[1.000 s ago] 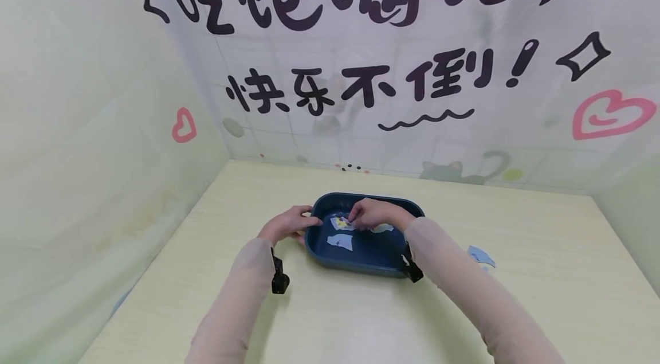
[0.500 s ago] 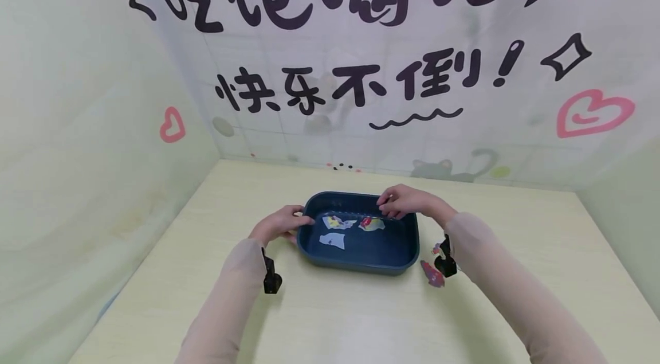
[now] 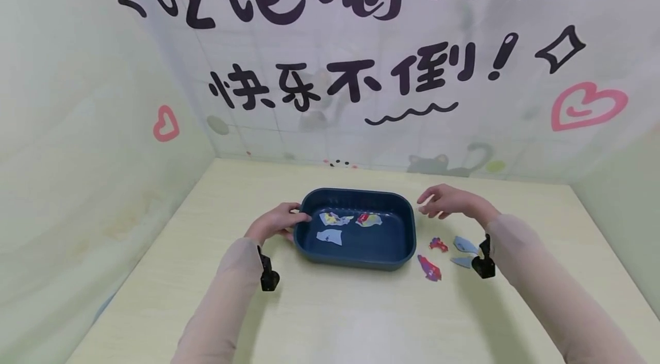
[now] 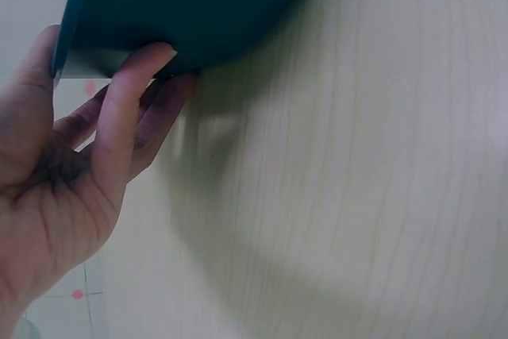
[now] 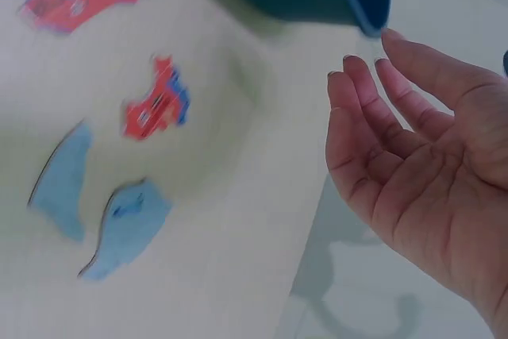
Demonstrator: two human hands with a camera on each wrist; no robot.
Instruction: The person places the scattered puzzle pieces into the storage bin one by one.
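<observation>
A dark blue rectangular basin [image 3: 356,265] with rounded corners stands on the table. My left hand [image 3: 273,222] grips its left end, thumb over the rim and fingers against the outer wall, as the left wrist view also shows. Inside lie flat, irregular printed pieces: a yellow and purple one [image 3: 335,219], a red and yellow one [image 3: 368,219] and a light blue one [image 3: 329,237]. My right hand [image 3: 454,202] hovers just right of the basin, fingers loosely bent, holding nothing. Below it on the table are a small red and blue piece [image 5: 159,101] and two light blue pieces [image 5: 127,224].
A larger red and purple piece [image 3: 430,268] lies on the table near the basin's front right corner. The pale wooden table [image 3: 330,318] is bounded behind by a printed cloth [image 3: 309,140] and by cloth on both sides.
My right hand has left the pieces inside the basin, rising over the right rim and moving right, outside it. The left hand keeps its hold on the basin's left end.
</observation>
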